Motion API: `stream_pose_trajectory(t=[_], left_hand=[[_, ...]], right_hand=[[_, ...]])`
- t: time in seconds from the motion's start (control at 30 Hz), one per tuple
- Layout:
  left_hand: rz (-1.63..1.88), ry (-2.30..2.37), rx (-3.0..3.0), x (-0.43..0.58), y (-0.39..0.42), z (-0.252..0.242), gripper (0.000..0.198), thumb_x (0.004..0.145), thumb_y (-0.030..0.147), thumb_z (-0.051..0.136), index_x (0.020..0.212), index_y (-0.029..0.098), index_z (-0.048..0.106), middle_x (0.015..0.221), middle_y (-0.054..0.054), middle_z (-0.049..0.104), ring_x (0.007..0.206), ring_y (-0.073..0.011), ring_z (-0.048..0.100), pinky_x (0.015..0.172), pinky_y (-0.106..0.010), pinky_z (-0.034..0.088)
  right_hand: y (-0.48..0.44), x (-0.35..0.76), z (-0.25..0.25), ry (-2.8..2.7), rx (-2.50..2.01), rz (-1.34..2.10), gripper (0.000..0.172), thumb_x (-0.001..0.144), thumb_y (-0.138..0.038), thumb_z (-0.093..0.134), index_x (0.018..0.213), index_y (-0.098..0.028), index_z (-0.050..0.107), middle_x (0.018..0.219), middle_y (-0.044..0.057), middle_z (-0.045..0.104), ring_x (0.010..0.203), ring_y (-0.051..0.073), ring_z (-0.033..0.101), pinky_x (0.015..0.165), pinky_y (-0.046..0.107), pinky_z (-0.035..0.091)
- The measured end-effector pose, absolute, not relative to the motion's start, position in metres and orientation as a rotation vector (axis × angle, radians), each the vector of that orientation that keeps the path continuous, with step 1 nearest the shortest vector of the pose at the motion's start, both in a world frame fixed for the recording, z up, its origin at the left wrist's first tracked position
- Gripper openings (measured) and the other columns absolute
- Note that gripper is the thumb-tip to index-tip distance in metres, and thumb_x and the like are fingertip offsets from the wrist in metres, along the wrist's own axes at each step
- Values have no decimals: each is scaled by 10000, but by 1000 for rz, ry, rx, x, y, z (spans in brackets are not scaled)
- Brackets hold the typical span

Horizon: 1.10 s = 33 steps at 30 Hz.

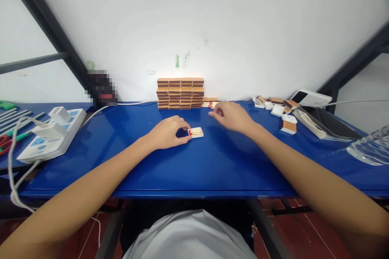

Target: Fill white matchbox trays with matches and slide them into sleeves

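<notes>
My left hand (168, 132) pinches the left end of a small white matchbox tray (199, 132) between thumb and fingers. Red-headed matches lie inside it, heads toward that hand, and the tray is on the blue table. My right hand (229, 115) is curled, thumb and fingertips close together, just in front of a heap of loose matches (212, 105) near the wall. Whatever its fingers pinch, if anything, cannot be made out. Left of the heap stands a block of closed matchboxes (180, 94), stacked several high and several across.
Opened matchbox parts (277, 110) lie scattered at the right, near a white power bank (311, 98), a dark flat case (330, 123) and clear plastic wrap (372, 147). On the left are a power strip (71, 123) with plugged-in chargers, cables and scissors (7, 141).
</notes>
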State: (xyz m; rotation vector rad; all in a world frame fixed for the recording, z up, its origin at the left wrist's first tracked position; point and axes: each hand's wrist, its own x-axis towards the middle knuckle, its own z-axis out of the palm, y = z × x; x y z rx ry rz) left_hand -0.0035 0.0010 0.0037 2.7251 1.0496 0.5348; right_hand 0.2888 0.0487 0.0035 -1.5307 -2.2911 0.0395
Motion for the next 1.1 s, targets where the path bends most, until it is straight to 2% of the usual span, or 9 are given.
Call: stream_pose_trajectory(t=[0.13,0.23,0.37,0.5,0.63,0.77,1.1], left_hand=[[535,1057,2717,-4,1,4,277,990,417,700,1156,212,784,1097,-86,783,1031,-272,696,866,-402,540],[520,1061,2717,-4,1,4,279,994,421,693,1153,212,787,1108,-88,783,1042,-276,696,861,-399,539],[521,1061,2720,-4,1,4,282,992,407,699,1160,197,784,1094,-90,782,1033,-274,692,863,-404,537],[509,1060,2717,-4,1,4,279,995,402,699,1160,193,783,1098,-86,779,1033,-270,689,867,-401,535],[505,1056,2726,-4,1,4,270,1000,395,693,1161,199,783,1085,-85,777,1023,-267,687,864,-395,533],[518,1052,2734,-4,1,3,260,995,396,696,1145,202,784,1081,-84,777,1026,-271,690,861,-394,535],[529,1041,2729,-4,0,3,236,997,374,699,1138,206,784,1072,-79,777,1017,-266,692,859,-389,533]], right_hand=[[78,327,-4,-2094,-1985,-74,602,996,-725,553,742,-204,718,715,189,722,757,336,713,689,402,469],[91,342,-12,-2070,-2101,-53,642,940,-788,588,793,-186,755,734,207,739,761,350,728,673,412,497],[94,339,-12,-2109,-2144,101,448,939,-604,697,739,-205,743,780,172,765,759,311,727,675,386,484],[90,332,-7,-2282,-1959,249,319,958,-405,708,700,-216,706,782,96,778,733,238,714,661,328,449],[91,339,-5,-2328,-1833,242,276,987,-396,684,797,-201,727,841,81,793,753,219,703,665,305,435],[98,353,-7,-2279,-1859,71,215,998,-354,644,980,-178,767,925,105,798,799,234,695,670,313,420],[108,364,-14,-2266,-1867,27,255,970,-374,646,1024,-170,789,973,115,795,808,235,689,710,319,436]])
